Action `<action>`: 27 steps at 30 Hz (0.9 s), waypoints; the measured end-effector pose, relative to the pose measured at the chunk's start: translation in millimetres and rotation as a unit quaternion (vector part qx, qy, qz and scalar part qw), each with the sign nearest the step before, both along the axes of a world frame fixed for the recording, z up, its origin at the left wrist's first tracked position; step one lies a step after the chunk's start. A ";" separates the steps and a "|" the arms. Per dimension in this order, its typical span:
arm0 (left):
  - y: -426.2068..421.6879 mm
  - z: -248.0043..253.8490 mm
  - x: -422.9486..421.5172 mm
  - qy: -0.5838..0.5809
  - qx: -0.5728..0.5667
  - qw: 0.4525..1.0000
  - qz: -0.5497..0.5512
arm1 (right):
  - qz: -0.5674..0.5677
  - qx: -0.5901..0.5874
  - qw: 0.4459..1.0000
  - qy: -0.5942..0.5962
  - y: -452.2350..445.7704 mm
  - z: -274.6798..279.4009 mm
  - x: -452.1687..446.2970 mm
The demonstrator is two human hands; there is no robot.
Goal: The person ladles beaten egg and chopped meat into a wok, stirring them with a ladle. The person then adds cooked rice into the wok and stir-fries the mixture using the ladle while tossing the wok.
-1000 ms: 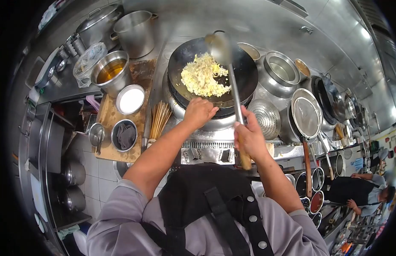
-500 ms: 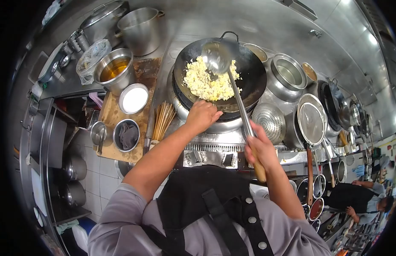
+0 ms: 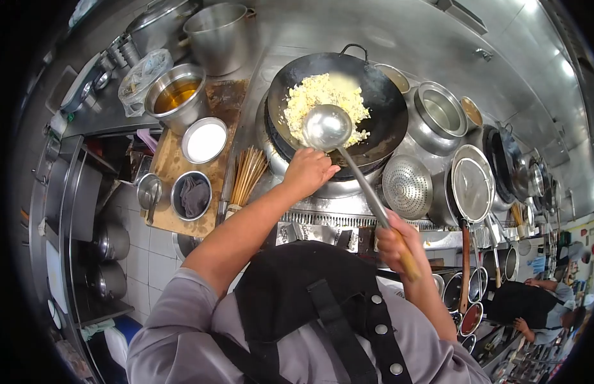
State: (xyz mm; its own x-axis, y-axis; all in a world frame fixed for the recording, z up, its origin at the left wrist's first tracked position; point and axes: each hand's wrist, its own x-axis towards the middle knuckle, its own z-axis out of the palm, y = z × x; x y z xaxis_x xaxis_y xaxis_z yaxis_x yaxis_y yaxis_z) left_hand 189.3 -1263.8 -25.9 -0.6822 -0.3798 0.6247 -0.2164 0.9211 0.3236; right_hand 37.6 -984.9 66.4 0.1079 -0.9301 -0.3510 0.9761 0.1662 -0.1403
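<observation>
A dark wok (image 3: 383,109) sits on the stove burner, holding a heap of yellow and white food (image 3: 329,93) that looks like egg fried rice. My left hand (image 3: 308,171) is closed on the wok's near rim; a handle or cloth under the fingers cannot be made out. My right hand (image 3: 399,242) grips the wooden-ended handle of a long metal ladle (image 3: 327,127). The ladle's bowl is over the near part of the food, just beyond my left hand.
Left of the wok, a wooden board (image 3: 166,208) bears a pot of amber liquid (image 3: 176,95), a bowl of white contents (image 3: 205,140) and a bowl with dark cloth (image 3: 193,197). A perforated strainer (image 3: 407,187) lies right. Another person (image 3: 527,304) stands far right.
The ladle's bowl has come from the wok's far side toward its near rim. My right hand has moved down and right. The food has shifted within the wok, which appears slightly farther right.
</observation>
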 end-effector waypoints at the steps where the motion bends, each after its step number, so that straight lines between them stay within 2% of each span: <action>1: -0.6 -1.0 -0.3 0.000 0.004 1.000 -0.005 | 0.014 0.072 0.980 0.185 -22.3 -6.6 2.6; 2: -1.1 -1.3 -1.4 0.002 0.008 1.000 -0.009 | 0.029 0.141 0.920 0.363 -43.4 -13.5 6.9; 3: -1.1 -0.3 -2.2 0.003 0.006 1.000 -0.007 | 0.023 0.124 0.872 0.474 -60.4 -19.5 16.6; 4: -1.0 0.5 -2.2 0.002 0.004 1.000 -0.005 | 0.025 0.121 0.872 0.474 -58.8 -11.1 16.7; 6: -0.2 -0.3 -0.1 -0.003 -0.001 1.000 -0.008 | -0.007 0.093 0.924 0.372 -53.3 19.9 24.3; 10: 0.8 -1.5 -0.3 -0.010 0.007 1.000 -0.007 | 0.030 0.092 0.949 0.301 -67.7 -7.2 14.0; 12: -3.5 0.2 -1.2 -0.056 0.024 0.998 -0.007 | 0.010 0.103 0.937 0.333 -96.3 -19.0 19.3; 14: -5.6 3.2 -0.9 -0.047 0.018 0.999 -0.007 | 0.001 0.106 0.782 0.614 -113.2 -18.0 27.6; 15: -5.2 3.5 -0.3 -0.049 0.018 0.999 -0.007 | -0.008 0.120 0.806 0.580 -102.9 3.1 33.2; 16: -4.8 3.0 -0.1 -0.050 0.018 0.999 -0.006 | -0.019 0.097 0.876 0.472 -84.4 10.3 24.0; 17: -4.7 2.8 0.3 -0.056 0.021 0.998 -0.007 | -0.018 0.031 0.952 0.305 -60.7 7.0 10.5; 18: -5.6 4.9 -0.7 -0.055 0.021 0.998 -0.005 | -0.014 -0.036 0.991 0.126 -45.4 3.1 1.1; 19: -4.9 7.3 -0.9 -0.037 0.019 0.999 -0.008 | -0.010 -0.035 0.991 0.126 -43.9 -1.9 -1.0; 21: 0.4 2.3 2.5 -0.026 0.023 0.999 -0.015 | 0.026 0.040 0.998 0.029 -37.1 -14.7 1.8; 22: 0.0 2.5 1.5 -0.026 0.018 0.999 -0.013 | 0.023 0.041 0.999 0.027 -42.0 -21.9 4.9; 23: -1.4 4.2 -1.4 -0.023 0.010 1.000 -0.011 | 0.023 0.096 0.949 0.301 -59.3 -23.1 11.7; 24: -2.3 3.9 -3.9 -0.018 0.008 1.000 -0.010 | 0.023 0.143 0.821 0.552 -73.3 -22.2 19.0; 26: -2.6 2.2 -2.9 -0.030 -0.001 1.000 -0.003 | -0.006 0.116 0.809 0.576 -79.7 -11.8 24.5; 27: -2.3 3.3 -2.1 -0.031 -0.004 1.000 -0.005 | -0.038 0.085 0.878 0.470 -80.4 2.4 17.7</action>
